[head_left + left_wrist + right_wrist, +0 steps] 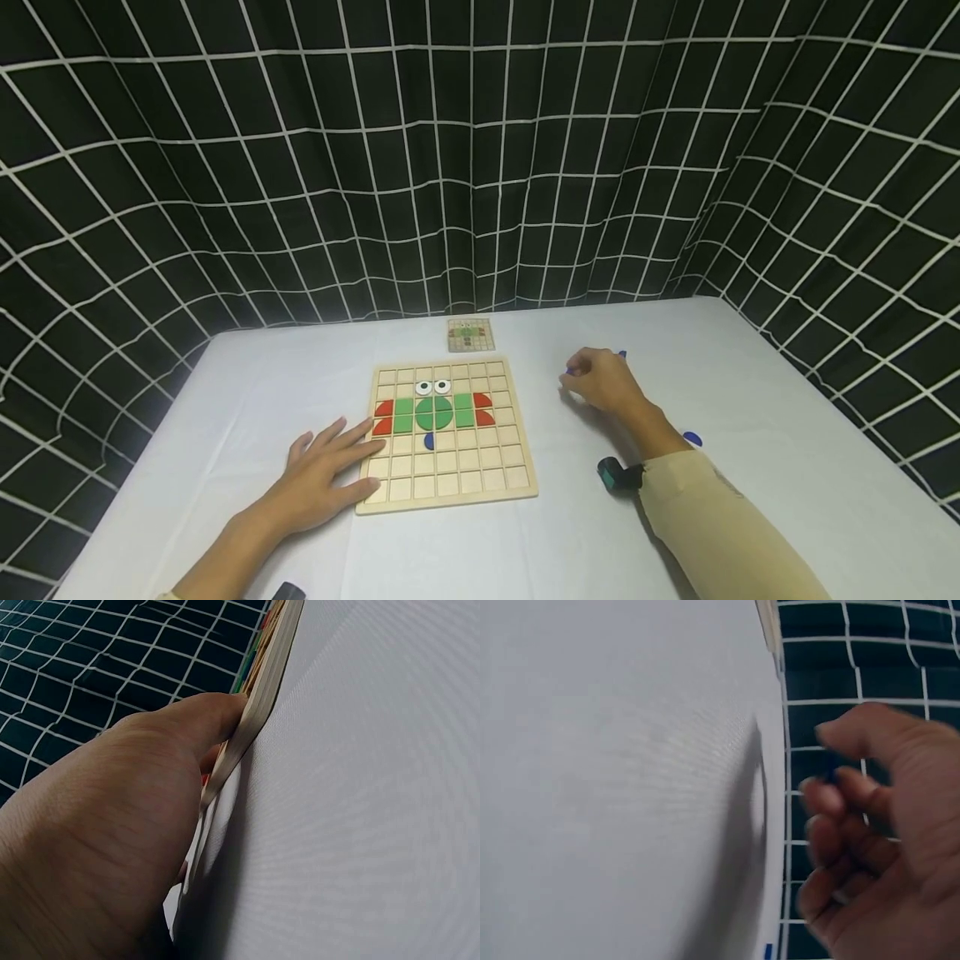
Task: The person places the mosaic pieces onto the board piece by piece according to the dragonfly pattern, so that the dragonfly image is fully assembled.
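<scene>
A square wooden grid board [480, 482] lies on the table. It carries a figure of two white eye discs [432, 387], a green circle [433, 413] made of quarters, green squares, red quarter pieces [483, 409] at both ends, and a blue piece [429, 441] below. My left hand [324, 479] rests with spread fingers on the board's left edge, the thumb at the rim [259, 697] in the left wrist view. Right of the board, my right hand [603, 383] is raised over the table and pinches a small blue piece [830, 774], mostly hidden by the fingers.
Behind the board lies a small pattern card [471, 335] with a similar figure. One loose blue piece [692, 438] lies beside the right forearm, another [622, 354] just beyond the right hand. A black curtain with white grid lines [480, 167] stands around the white table [585, 533].
</scene>
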Tool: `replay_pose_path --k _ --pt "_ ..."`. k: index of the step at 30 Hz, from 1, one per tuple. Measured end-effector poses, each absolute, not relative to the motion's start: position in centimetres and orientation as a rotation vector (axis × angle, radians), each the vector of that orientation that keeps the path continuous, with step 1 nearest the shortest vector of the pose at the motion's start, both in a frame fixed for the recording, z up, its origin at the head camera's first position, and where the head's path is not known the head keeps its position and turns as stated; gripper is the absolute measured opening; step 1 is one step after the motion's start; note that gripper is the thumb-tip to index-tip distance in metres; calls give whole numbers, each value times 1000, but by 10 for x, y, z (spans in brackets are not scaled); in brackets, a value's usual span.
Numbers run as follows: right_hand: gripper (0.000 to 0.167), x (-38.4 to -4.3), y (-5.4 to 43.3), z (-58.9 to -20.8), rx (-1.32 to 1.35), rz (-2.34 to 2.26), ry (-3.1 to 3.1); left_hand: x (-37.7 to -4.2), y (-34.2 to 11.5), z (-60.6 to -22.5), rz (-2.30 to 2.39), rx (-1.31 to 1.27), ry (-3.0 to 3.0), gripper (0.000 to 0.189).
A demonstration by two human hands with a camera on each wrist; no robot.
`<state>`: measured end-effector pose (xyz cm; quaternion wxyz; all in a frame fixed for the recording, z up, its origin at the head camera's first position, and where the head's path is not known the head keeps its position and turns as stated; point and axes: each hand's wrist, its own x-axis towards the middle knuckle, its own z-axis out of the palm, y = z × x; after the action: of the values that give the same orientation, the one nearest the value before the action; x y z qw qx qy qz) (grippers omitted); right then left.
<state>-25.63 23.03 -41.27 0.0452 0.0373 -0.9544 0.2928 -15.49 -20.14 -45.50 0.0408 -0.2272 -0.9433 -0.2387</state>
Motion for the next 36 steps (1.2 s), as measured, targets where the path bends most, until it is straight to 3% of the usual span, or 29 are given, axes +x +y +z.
replay_pose_path --k 19,26,36 --pt "19 -191 169 -362 554 1105 -2531 -153 -199 -455 -731 -710 -2887 54" --pt "18 -178 142 -359 743 1216 -2424 -154 -200 -452 -733 -710 -2887 53" --pt "20 -175 99 -368 754 1353 -2463 -154 -201 -453 -735 -709 -2881 53"
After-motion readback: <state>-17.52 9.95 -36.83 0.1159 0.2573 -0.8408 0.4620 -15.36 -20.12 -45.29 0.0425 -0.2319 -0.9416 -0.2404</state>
